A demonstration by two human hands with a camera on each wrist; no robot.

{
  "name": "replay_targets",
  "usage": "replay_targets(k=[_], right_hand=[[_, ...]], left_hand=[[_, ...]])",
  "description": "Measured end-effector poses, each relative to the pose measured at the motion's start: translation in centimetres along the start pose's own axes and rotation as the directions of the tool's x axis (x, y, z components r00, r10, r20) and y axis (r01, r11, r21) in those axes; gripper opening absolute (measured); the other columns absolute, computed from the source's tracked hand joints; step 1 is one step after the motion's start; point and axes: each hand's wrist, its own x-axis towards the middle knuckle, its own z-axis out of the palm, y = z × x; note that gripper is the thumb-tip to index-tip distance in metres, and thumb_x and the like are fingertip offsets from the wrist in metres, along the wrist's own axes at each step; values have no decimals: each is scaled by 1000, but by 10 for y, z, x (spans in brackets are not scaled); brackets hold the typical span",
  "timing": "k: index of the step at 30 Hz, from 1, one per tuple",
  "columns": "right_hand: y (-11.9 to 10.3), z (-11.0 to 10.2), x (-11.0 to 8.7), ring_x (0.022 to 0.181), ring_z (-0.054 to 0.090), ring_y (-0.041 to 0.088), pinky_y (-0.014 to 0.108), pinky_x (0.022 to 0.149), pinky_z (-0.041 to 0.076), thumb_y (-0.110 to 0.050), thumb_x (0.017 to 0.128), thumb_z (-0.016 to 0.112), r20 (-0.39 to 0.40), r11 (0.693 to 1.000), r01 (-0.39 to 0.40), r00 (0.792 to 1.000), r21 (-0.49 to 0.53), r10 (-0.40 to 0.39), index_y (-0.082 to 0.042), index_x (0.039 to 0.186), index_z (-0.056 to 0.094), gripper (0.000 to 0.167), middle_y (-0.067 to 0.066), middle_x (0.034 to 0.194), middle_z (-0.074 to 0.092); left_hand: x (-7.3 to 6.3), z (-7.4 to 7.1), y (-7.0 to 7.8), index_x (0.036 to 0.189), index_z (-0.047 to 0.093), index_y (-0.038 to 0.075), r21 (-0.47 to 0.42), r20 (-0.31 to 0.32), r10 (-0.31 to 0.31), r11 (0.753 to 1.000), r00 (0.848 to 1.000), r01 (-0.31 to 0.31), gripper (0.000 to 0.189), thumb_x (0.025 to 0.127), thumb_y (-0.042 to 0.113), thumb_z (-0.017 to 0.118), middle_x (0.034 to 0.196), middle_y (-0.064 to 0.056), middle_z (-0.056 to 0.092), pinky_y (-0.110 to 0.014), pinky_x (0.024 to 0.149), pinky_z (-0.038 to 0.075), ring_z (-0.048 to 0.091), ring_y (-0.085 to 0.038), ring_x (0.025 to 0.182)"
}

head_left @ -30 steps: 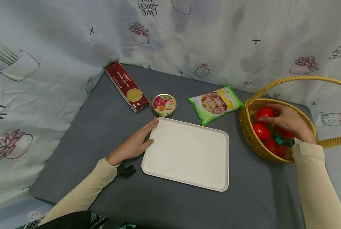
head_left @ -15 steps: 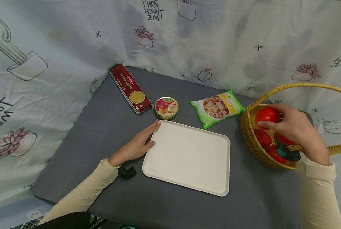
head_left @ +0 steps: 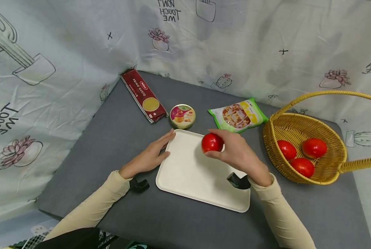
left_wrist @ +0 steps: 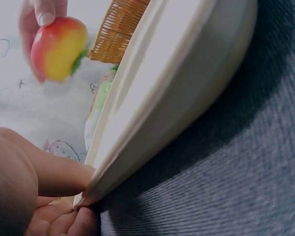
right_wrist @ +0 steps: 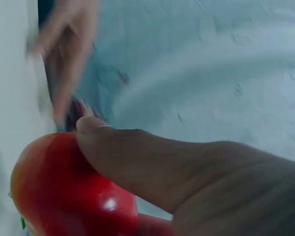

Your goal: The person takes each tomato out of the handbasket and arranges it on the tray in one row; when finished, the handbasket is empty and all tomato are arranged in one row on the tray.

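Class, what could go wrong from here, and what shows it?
The right hand holds a round red fruit above the low-rimmed tray; let go too early, it might drop and roll off.
The left hand touches only the tray's left side, so a knock elsewhere could perhaps swing it.
The tin sits close to the tray's far left corner, so a shove that way might bump it.

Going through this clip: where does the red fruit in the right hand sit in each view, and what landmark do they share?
Head: the red fruit is just right of centre, over the white tray.
Left wrist: the red fruit is at upper left, partly yellow.
Right wrist: the red fruit is large at lower left.
Shared landmark: the left hand, left of centre, lower left and upper left respectively.
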Motion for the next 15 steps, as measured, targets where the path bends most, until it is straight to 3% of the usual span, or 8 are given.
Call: replay_targets(k=[6, 15], right_hand=[[-31, 44, 21, 117, 67, 32, 45, 94, 61, -29, 87, 91, 82, 996, 83, 993, -18, -81, -1, 145, 62, 71, 15, 137, 68], [-52, 74, 32, 113, 68, 30, 44, 95, 60, -30, 86, 92, 106, 989, 141, 985, -47, -135, -1, 140, 64, 66, 13, 130, 71]], left_hand=[[0, -2, 0, 166, 30, -2, 6, -15, 14, 1000, 1000, -14, 70, 103, -5, 62, 176, -16, 18, -49, 123, 34, 24, -31, 160], [0, -3, 1, 164, 32, -5, -7, -24, 54, 998, 998, -54, 67, 103, -9, 59, 175, -20, 20, -46, 120, 39, 28, -34, 158]])
